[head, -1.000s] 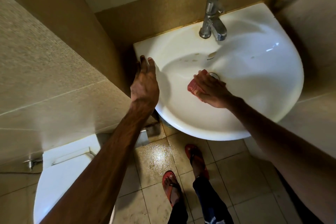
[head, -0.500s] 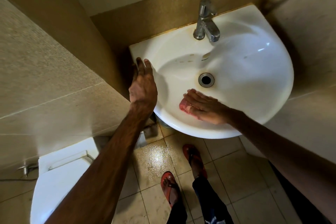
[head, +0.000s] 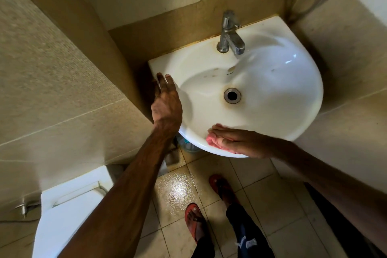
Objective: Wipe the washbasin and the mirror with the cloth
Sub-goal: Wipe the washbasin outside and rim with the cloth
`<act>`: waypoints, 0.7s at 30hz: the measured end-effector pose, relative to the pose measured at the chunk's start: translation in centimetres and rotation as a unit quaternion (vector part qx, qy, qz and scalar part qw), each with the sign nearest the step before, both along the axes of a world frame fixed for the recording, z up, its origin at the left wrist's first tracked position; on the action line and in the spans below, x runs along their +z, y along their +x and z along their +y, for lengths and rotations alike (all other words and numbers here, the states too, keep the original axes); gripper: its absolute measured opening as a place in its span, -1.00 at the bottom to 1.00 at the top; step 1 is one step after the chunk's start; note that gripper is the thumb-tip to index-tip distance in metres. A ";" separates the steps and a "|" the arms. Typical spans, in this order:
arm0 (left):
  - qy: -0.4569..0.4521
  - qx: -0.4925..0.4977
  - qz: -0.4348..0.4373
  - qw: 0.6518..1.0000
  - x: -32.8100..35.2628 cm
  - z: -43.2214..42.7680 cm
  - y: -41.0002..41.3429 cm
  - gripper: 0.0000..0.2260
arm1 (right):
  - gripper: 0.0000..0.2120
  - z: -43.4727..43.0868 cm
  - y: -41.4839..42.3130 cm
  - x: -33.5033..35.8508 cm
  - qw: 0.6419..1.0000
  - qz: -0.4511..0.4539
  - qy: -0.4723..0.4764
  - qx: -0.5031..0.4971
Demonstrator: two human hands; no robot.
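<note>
1. The right grip is a bare hand laid flat on the pink cloth. Its fingers are straight and close together, pressing down with nothing curled round the fabric.
2. The cloth sits bunched on the front edge of the white washbasin, left of the middle. A pink end pokes out past the fingertips.
3. The left grip lies along the washbasin's left edge, touching the rim. Its fingers are stretched out and apart, and it holds nothing.
4. The drain sits mid-bowl with a brownish ring round it, well apart from the cloth.
5. The chrome tap stands at the back edge with its spout over the bowl.
6. Down below, the tiled floor shines wet. Two feet in red sandals stand on it, and a white toilet sits by the left wall.
</note>
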State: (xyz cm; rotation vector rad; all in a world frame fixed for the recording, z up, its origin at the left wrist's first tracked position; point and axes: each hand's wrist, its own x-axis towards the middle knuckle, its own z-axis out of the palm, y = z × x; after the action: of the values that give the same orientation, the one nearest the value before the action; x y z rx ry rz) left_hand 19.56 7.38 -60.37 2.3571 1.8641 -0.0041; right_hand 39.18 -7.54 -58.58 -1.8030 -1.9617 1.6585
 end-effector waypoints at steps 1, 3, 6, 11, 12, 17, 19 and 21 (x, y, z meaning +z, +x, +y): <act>0.000 -0.003 0.000 1.000 0.0 0.0 0.0 -0.36 | -0.54 0.0 0.5 -0.2 1.000 0.007 0.004 0.006; 0.001 -0.006 -0.001 1.000 -0.2 -0.1 -0.1 -0.36 | -0.48 0.7 1.9 -1.4 0.999 -0.030 0.000 0.023; 0.004 0.000 -0.005 1.000 -0.6 -0.2 0.0 -0.35 | -0.44 3.1 3.6 -4.8 0.985 -0.155 0.077 0.025; 0.003 -0.005 -0.009 1.000 -1.1 0.1 -0.2 -0.36 | -0.39 5.7 4.1 -7.5 0.955 -0.267 0.127 -0.025; 0.004 -0.008 -0.013 1.000 -1.2 0.2 -0.2 -0.36 | -0.40 5.1 3.7 -7.0 0.954 -0.269 0.132 -0.020; 0.002 0.004 -0.005 1.000 -1.1 0.1 0.2 -0.34 | -0.57 -0.1 1.3 -1.6 0.986 -0.133 0.095 0.015; -0.001 0.011 -0.002 1.000 -1.0 0.0 0.5 -0.34 | -0.54 -0.7 0.9 -0.7 0.991 -0.112 0.071 -0.015; -0.004 0.015 -0.003 1.000 -0.9 -0.2 0.6 -0.34 | -0.60 -0.4 -0.4 -1.2 0.985 -0.150 0.080 -0.033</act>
State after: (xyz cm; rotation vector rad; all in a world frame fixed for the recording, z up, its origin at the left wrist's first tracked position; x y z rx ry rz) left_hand 20.18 7.20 -61.26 2.3214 1.8929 -0.0009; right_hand 38.78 -7.92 -59.80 -2.1302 -2.0458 1.2302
